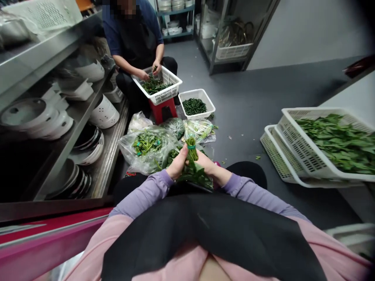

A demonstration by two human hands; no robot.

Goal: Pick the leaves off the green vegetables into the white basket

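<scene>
Between my two hands is a bunch of leafy greens [191, 152], its cut stems pointing away from me and a green band around them. My left hand [177, 164] is closed on the bunch from the left, thumb along the stems. My right hand [206, 162] wraps it from the right; its fingers are partly hidden by the leaves. The leaves hang down toward my lap. Just beyond, on the floor, an open clear plastic bag [125, 150] holds more banded bunches [146, 142].
A co-worker [134, 35] sits opposite, handling green peppers in a white basket [158, 97] on a red stool [164, 111]. Another basket [212, 107] of peppers stands beside it. At right are stacked baskets [293, 156] with loose leaves. Metal shelving [96, 171] with bowls lines the left.
</scene>
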